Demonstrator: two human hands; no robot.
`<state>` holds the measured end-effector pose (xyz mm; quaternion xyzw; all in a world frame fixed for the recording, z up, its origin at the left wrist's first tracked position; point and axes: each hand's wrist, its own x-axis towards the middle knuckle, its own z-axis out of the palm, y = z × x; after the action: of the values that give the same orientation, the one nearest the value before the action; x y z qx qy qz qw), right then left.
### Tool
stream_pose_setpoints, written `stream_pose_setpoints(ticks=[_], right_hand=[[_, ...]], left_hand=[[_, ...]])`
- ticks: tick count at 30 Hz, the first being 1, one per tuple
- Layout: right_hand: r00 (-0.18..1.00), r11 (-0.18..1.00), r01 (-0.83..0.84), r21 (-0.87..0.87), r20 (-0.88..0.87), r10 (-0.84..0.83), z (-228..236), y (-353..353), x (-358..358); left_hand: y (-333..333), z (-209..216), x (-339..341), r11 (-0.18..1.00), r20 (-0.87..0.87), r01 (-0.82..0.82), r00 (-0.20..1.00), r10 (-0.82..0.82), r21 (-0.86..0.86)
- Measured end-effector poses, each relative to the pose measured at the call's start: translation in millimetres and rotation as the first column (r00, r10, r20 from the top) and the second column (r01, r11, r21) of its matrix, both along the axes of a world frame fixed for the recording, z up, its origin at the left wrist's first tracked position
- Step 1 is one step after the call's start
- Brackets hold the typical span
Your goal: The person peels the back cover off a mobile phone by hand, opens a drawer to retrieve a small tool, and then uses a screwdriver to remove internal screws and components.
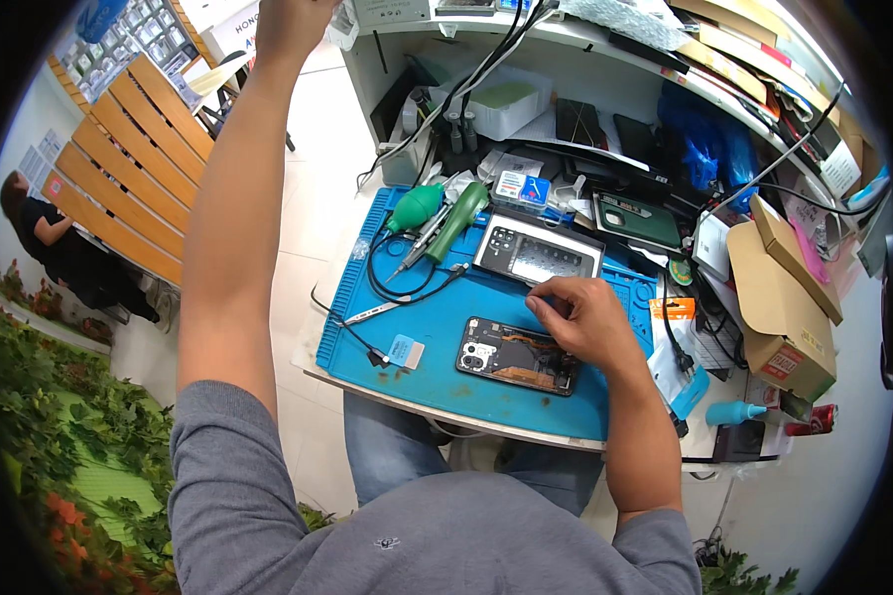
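My left arm stretches far up past the bench's left side. Only part of my left hand (293,30) shows at the top edge, and its fingers are out of sight. Above the blue repair mat (437,397), my right hand (587,319) is closed in a pinch, thumb against fingers; anything between them is too small to make out. Just below it lies an opened smartphone (511,359), its insides and camera module exposed, its right end partly behind my hand. Behind that rests a phone back cover (538,255). A green-handled screwdriver (458,223) and a green air blower (416,206) lie to the left.
Tweezers (375,311), cables and a small blue-and-white card (405,351) lie on the mat. At right stand a cardboard box (779,288), a blue bottle (734,413) and a red can (814,420). A shelf (605,50) overhangs the back. Another person (69,243) sits far left.
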<state>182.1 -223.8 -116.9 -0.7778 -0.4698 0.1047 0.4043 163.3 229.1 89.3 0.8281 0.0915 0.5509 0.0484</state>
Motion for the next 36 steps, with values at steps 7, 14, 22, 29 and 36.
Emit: stream_pose_setpoints(ticks=[7, 14, 22, 29, 36], right_hand=[[0.997, 0.999, 0.038, 0.025, 0.06, -0.04, -7, -7, 9], [0.996, 0.995, 0.072, 0.068, 0.05, -0.075, -2, -9, 14], [0.987, 0.989, 0.129, 0.074, 0.083, -0.135, -2, -15, 17], [0.967, 0.955, 0.246, 0.167, 0.028, -0.254, 9, -19, 23], [0.963, 0.96, 0.264, 0.095, 0.025, -0.268, 8, -21, 22]], left_hand=[[-18, 9, 10, 0.998, -0.204, -0.063, 0.977, 0.06, -0.007], [-14, -18, -1, 0.98, -0.109, 0.198, 0.974, -0.2, -0.026], [-29, -8, 15, 0.993, 0.044, 0.115, 0.992, -0.117, 0.038], [23, -30, 5, 0.988, -0.044, -0.148, 0.988, 0.15, 0.05], [52, 9, 5, 0.951, -0.171, -0.261, 0.942, 0.288, 0.164]])
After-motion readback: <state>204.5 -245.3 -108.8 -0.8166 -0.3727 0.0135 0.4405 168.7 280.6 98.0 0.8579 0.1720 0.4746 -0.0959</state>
